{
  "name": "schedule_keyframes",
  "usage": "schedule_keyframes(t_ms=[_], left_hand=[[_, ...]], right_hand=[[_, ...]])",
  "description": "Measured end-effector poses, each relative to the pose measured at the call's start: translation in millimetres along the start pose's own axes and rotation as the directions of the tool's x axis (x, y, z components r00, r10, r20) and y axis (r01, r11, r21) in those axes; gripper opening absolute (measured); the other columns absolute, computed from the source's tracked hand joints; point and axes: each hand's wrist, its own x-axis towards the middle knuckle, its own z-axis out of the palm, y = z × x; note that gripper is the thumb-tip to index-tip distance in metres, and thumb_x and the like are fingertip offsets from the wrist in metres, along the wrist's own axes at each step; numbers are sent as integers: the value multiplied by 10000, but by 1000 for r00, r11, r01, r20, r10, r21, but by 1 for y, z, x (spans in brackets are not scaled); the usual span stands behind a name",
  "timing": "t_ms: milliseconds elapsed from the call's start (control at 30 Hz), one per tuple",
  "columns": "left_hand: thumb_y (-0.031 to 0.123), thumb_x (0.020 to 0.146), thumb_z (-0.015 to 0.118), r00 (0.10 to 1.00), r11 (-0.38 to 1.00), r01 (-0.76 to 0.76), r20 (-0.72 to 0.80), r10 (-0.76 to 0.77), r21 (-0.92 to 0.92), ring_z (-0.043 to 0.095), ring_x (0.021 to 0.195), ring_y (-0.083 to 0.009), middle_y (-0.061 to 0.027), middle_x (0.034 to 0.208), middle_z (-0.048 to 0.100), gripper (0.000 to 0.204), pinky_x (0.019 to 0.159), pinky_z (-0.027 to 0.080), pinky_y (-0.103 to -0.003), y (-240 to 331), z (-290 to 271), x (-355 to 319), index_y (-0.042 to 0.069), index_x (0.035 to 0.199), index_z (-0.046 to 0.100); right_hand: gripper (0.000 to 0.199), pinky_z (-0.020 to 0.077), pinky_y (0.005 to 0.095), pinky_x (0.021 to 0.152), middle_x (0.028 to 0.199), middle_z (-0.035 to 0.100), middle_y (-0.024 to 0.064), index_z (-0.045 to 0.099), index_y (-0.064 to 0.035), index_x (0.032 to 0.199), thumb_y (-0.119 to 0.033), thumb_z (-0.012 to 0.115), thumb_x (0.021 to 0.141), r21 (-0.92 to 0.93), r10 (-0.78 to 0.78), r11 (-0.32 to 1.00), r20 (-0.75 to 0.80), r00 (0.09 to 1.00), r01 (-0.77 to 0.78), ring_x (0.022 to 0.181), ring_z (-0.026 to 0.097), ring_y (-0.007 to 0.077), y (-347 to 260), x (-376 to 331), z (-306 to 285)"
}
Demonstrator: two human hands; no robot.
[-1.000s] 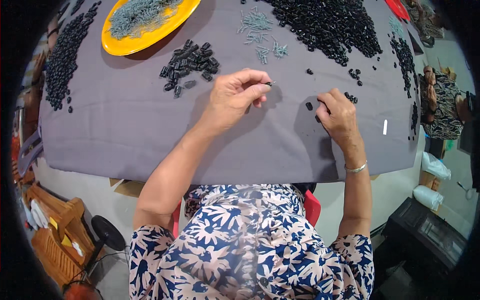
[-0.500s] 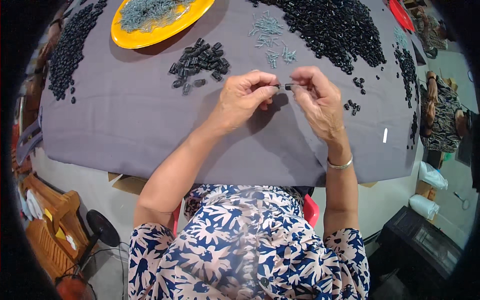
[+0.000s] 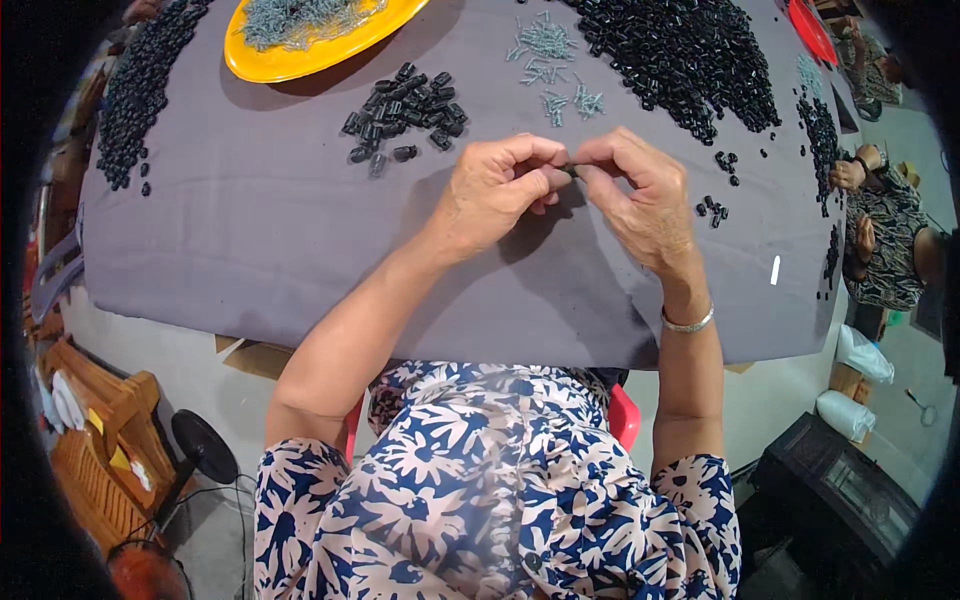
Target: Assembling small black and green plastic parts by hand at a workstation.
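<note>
Over the grey cloth, my left hand [image 3: 497, 192] and my right hand [image 3: 643, 203] meet fingertip to fingertip. Between them is a small black plastic part [image 3: 571, 171], mostly covered by the fingers. Both hands pinch with thumb and forefinger; how the pieces fit together there is hidden. Beyond my left hand lies a heap of short black cylindrical pieces [image 3: 408, 108]. Past the fingertips are small clusters of grey screws [image 3: 545, 40]. A few loose black pieces [image 3: 712, 210] rest just right of my right hand.
A yellow plate [image 3: 268, 72] heaped with grey screws stands at the far left. Large piles of black parts cover the far right [image 3: 675, 60] and left edge [image 3: 135, 100]. A red plate [image 3: 812, 35] and another person's hand [image 3: 850, 173] are at the right. A white strip [image 3: 775, 270] lies near the right edge.
My hands have come together: the black cylinder in the right fingers moved left to the small piece in the left fingers, closing the gap. The view has shifted slightly.
</note>
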Motion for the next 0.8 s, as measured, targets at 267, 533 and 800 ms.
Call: schedule_keyframes(t_ms=[267, 533, 800], left_hand=[[-35, 900, 550, 998, 994, -59, -14, 58, -89, 610, 761, -82, -22, 892, 611, 275, 702, 536, -232, -2, 1, -2, -5, 1173, 571], [-73, 869, 559, 986, 984, -165, -39, 162, -66, 603, 749, -82, -5, 871, 573, 393, 697, 529, -236, -4, 5, -4, 25, 1248, 534], [-64, 821, 606, 974, 973, -216, -48, 221, 83, 624, 721, -92, -24, 795, 605, 495, 673, 536, -245, -10, 6, -3, 61, 1294, 532]], right_hand=[[118, 502, 248, 647, 802, 626, 60, 647, 21, 892, 72, 605, 794, 26, -22, 999, 50, 998, 21, 709, 602, 113, -2, 6, -5], [106, 482, 250, 614, 763, 587, 56, 635, 18, 865, 81, 601, 787, -46, -121, 991, 108, 987, 127, 675, 577, 130, -1, 9, -9], [113, 437, 266, 565, 742, 558, 46, 634, 1, 864, 77, 600, 788, -45, -185, 981, 110, 977, 191, 632, 523, 131, -1, 8, -8]])
